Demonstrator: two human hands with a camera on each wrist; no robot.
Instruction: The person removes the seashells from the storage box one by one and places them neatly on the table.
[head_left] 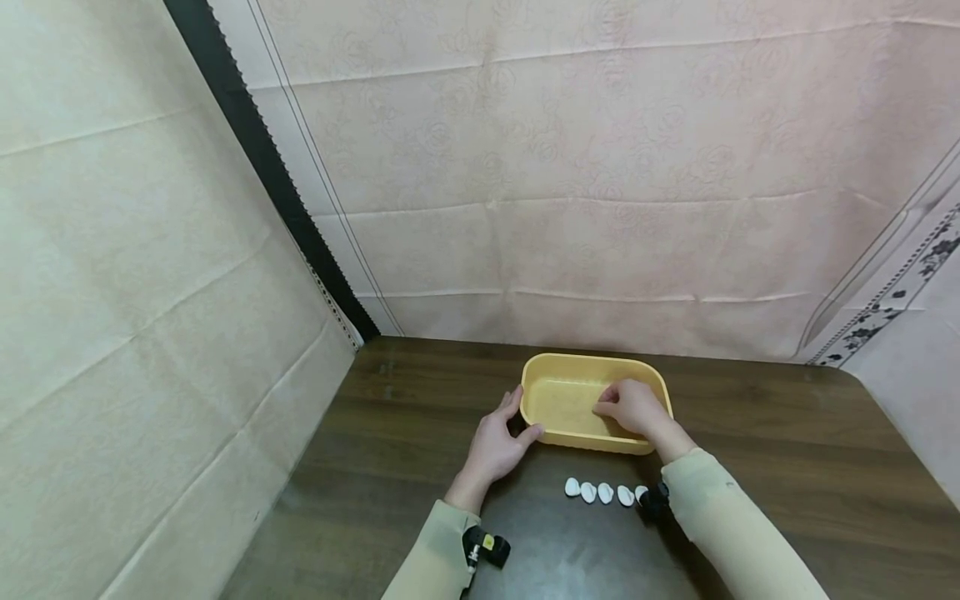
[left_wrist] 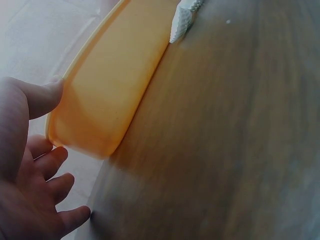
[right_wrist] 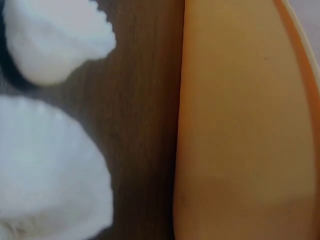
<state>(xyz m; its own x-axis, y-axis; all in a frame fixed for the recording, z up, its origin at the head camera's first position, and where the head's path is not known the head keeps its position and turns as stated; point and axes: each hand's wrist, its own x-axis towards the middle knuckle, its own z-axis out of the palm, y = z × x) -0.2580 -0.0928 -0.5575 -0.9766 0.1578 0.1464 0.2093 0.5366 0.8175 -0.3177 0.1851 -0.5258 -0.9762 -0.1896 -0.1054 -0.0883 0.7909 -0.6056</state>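
Note:
A yellow rectangular plastic basin (head_left: pixel 555 392) sits on the table. My left hand (head_left: pixel 495 446) is at its near left corner, fingers spread along the left side and thumb against the near wall (left_wrist: pixel 100 100). My right hand (head_left: pixel 633 407) reaches inside, over the right half of the basin, thumb and index finger bent towards each other. I cannot tell whether anything is between those fingertips. In front of the basin lie several white ribbed seashells (head_left: pixel 605 492) in a row. Two seashells (right_wrist: pixel 50 170) fill the left of the right wrist view, beside the basin's outer wall (right_wrist: pixel 245 125).
The dark wood table (head_left: pixel 420 417) meets a pale cloth wall (head_left: pixel 600 250) behind the basin. Another cloth (head_left: pixel 150 333) hangs along the left. The right wrist camera (head_left: pixel 655 500) overlaps the row's right end in the head view.

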